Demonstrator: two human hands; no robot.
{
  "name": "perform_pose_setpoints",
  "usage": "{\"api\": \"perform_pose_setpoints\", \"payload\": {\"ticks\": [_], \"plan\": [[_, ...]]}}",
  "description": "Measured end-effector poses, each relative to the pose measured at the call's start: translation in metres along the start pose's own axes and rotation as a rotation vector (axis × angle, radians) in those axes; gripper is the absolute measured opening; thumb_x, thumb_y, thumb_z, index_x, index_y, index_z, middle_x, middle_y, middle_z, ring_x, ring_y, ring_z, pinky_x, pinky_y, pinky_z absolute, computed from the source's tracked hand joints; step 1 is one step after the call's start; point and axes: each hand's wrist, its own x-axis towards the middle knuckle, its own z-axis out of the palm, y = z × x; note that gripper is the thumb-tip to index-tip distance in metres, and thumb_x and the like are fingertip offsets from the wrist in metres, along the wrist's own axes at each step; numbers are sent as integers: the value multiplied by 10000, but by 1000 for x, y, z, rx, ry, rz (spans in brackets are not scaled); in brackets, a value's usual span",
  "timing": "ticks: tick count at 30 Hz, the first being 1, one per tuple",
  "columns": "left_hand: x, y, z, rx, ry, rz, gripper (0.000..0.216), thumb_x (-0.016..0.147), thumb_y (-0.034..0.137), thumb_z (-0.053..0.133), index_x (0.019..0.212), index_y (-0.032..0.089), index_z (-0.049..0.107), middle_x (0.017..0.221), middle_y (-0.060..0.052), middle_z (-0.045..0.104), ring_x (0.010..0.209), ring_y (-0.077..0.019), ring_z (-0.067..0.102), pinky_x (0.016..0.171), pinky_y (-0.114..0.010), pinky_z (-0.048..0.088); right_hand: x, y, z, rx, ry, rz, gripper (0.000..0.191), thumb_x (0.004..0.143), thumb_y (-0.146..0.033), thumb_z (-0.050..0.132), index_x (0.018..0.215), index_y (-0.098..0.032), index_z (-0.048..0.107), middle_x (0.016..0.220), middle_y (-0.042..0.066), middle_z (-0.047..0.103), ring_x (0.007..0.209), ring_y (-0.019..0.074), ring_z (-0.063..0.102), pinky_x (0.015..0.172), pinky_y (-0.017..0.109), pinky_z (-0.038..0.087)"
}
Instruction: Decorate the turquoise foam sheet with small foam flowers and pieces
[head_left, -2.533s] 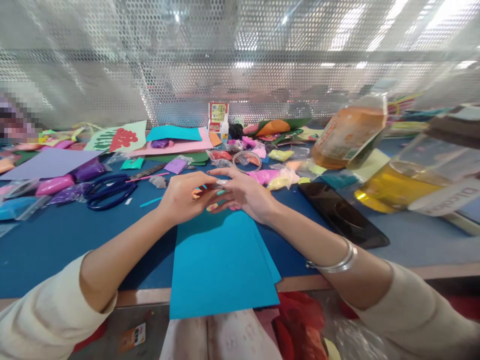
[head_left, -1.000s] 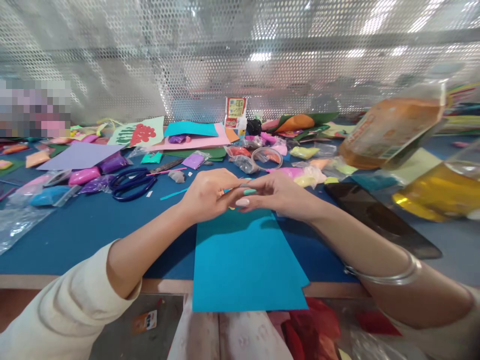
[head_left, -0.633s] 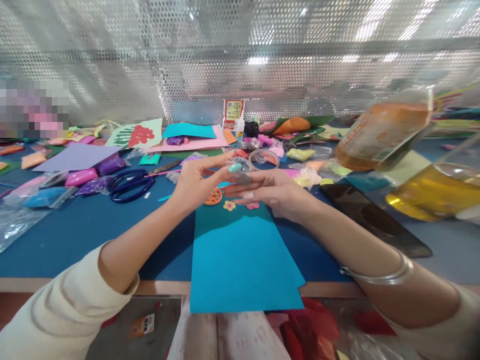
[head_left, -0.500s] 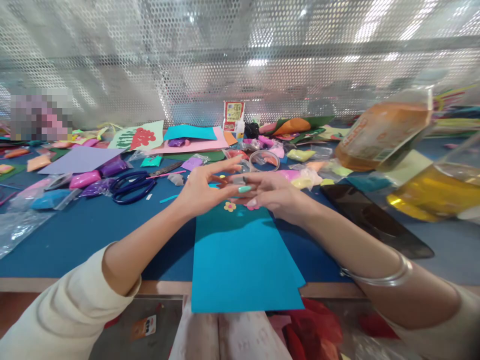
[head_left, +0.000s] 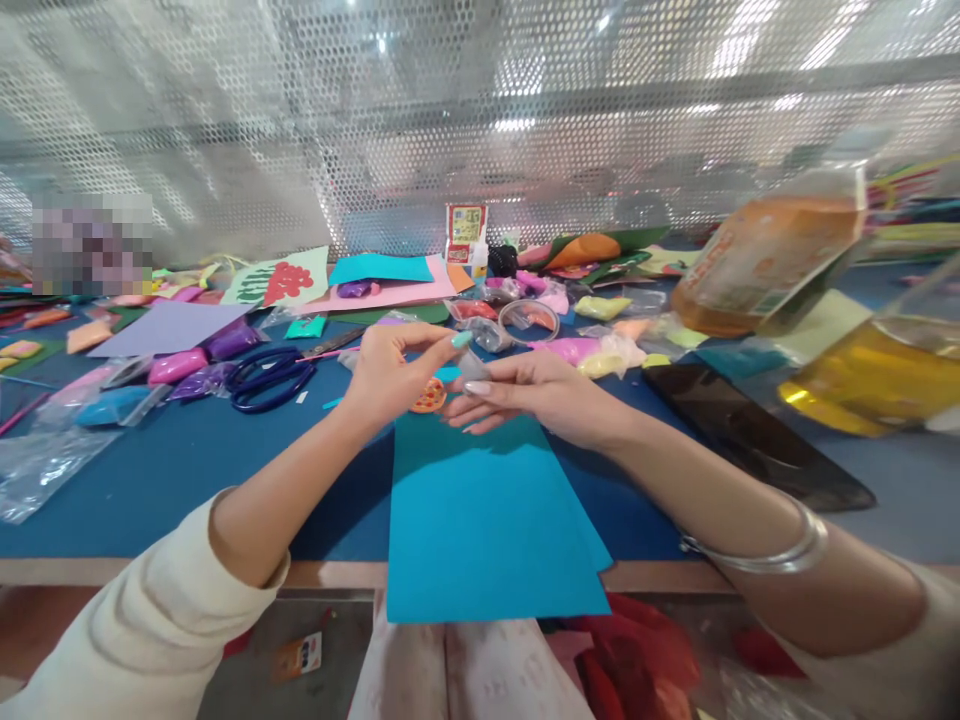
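A small greyish piece (head_left: 471,370), perhaps clay or clear plastic, is held between both hands above the far end of the blue paper (head_left: 491,510). The thumb and forefinger of my right hand (head_left: 540,395) pinch it from the right, other fingers curled below. My left hand (head_left: 394,375) closes thumb to fingertips at its upper end. Beneath my hands a round orange-red disc with coloured spots (head_left: 429,396) shows in part. The blue paper overhangs the table's front edge.
Blue-handled scissors (head_left: 270,378) and bagged coloured clay (head_left: 176,365) lie left. Behind are a clear ring-shaped lid (head_left: 529,320), a card with a red design (head_left: 289,283) and a small white bottle (head_left: 479,258). A dark phone (head_left: 750,435) and drink bottles (head_left: 772,260) are right.
My fingers have closed on the small greyish piece, and my left hand has shifted slightly left and down. The spotted disc now shows; the small flower shapes seen before are covered.
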Motion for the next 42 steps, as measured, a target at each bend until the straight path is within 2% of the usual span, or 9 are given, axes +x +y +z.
{"api": "perform_pose_setpoints", "payload": {"ticks": [2,5,9,15,20,27,33,38,42], "plan": [[3,-5,-4,-61,-4,-13,340,753,430,640,967,171,697,918,-73,714,838,-204,665,724,-283,529,0,0,-4,52,-12,-11,300,723,-378,681,908,-143,691,899,88,720,839,216,685,796,345,533],[3,-5,-7,-122,-185,17,505,744,419,657,1198,216,571,1095,-83,660,994,-219,623,790,-298,516,0,-1,-7,78,-51,-22,441,766,-534,572,957,-152,681,949,100,711,910,241,667,862,402,500],[-4,7,-1,-102,-350,-12,368,733,418,662,1019,188,687,1019,-80,691,940,-250,639,760,-323,523,0,2,-2,-56,-88,-36,391,717,-456,663,949,-142,687,958,83,708,930,214,658,843,359,515],[-5,10,2,20,-186,-48,262,749,406,636,797,170,737,763,-39,723,693,-203,658,616,-289,518,4,8,3,-122,-28,0,327,729,-412,666,875,-121,700,888,92,713,807,192,681,683,303,556],[3,-8,-7,31,21,-49,309,741,419,650,910,169,716,919,-68,713,855,-216,653,741,-306,517,2,5,-5,-92,-6,-58,325,737,-351,684,1003,-163,671,1002,75,694,897,186,661,790,307,526],[-2,-3,-5,-62,-303,-24,474,733,411,660,1149,188,609,1093,-93,658,1001,-247,607,833,-355,494,1,6,-6,-10,-78,-88,452,715,-494,658,1033,-174,659,1058,82,672,995,228,623,900,396,465],[-6,0,2,-16,-336,95,575,771,380,618,1307,257,449,1130,-62,629,1029,-222,583,833,-336,483,0,8,1,-239,-47,-82,303,726,-364,679,927,-137,695,888,62,710,867,192,664,805,345,526],[-8,-2,5,111,-292,185,286,865,362,488,1032,209,661,1001,-56,676,933,-183,612,824,-313,484,2,7,-2,-123,-56,-9,372,703,-419,694,967,-157,681,919,78,707,858,208,672,684,312,563],[-10,-9,8,252,-233,321,374,885,340,440,1215,187,528,1185,-113,586,1104,-222,529,918,-375,433,6,9,-5,38,43,-36,452,721,-556,614,907,-152,696,869,89,714,802,203,678,706,325,552]]}}
